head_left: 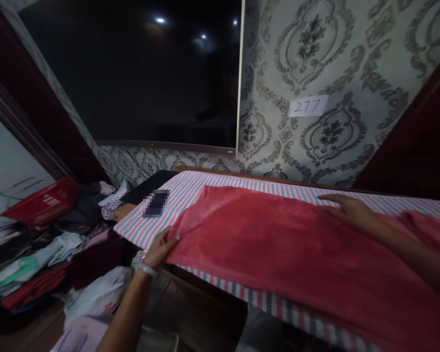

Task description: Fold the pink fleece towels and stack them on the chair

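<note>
A red plush cloth (256, 239) lies spread along a surface covered with a pink, grey and white striped cloth (190, 186). At its left front corner, my left hand (161, 250) pinches the edge, thumb on top; a bracelet circles that wrist. Farther right, my right hand (347, 211) is open, its fingers stretched out over the far edge of the red cloth. Whether the right palm presses on the fabric I cannot tell. The red cloth runs out of view at the lower right, where more of it is bunched up under and behind my right forearm.
A blurred-out dark object (156, 203) lies on the striped cloth's left end. A large television (139, 73) hangs behind, beside a paper (307, 105) marked 277. Piled clothes (44, 259), a red bag (46, 200) and a white plastic bag (98, 293) sit at the left.
</note>
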Demonstrator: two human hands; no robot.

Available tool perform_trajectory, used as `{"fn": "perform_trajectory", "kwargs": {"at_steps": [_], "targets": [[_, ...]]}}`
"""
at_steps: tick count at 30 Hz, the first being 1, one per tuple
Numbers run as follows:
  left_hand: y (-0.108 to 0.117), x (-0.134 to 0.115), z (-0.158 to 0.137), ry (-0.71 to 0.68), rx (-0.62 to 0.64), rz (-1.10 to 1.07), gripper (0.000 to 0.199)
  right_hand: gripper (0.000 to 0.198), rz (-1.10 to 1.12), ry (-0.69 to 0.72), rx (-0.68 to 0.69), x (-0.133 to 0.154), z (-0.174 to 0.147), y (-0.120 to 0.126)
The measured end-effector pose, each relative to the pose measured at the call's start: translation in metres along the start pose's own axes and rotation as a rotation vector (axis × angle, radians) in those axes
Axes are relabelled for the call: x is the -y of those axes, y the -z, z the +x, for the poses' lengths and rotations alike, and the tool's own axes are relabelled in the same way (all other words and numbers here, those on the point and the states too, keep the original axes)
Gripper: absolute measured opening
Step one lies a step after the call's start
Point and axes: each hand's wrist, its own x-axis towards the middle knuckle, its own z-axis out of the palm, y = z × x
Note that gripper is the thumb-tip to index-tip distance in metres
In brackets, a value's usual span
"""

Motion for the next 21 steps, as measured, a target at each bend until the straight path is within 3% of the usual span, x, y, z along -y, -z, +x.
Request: {"fn": "perform_trajectory", "kwargs": {"at_steps": [2, 5, 9, 12, 15, 19, 21], "targets": [[0.001, 0.004, -0.004, -0.016, -0.003, -0.004, 0.062, 0.029, 0.180, 0.118, 0.157, 0.078, 0.048, -0.028], [0.005, 0.009, -0.013, -0.040, -0.022, -0.013, 0.054, 0.032, 0.338, 0.249, 0.233, 0.176, 0.103, -0.068], [0.011, 0.010, -0.029, -0.028, 0.027, -0.003, 0.048, 0.040, 0.429, 0.438, 0.270, 0.255, 0.149, -0.115], [0.012, 0.012, -0.042, -0.001, 0.066, -0.013, 0.048, 0.046, 0.417, 0.559, 0.326, 0.283, 0.170, -0.145], [0.012, 0.020, -0.052, 0.059, 0.048, -0.051, 0.048, 0.052, 0.339, 0.607, 0.408, 0.293, 0.184, -0.168], [0.009, 0.036, -0.057, 0.172, -0.144, -0.078, 0.055, 0.057, 0.242, 0.619, 0.523, 0.296, 0.190, -0.183], [0.007, 0.042, -0.056, 0.199, -0.221, -0.086, 0.060, 0.049, 0.200, 0.618, 0.545, 0.299, 0.190, -0.187]]}}
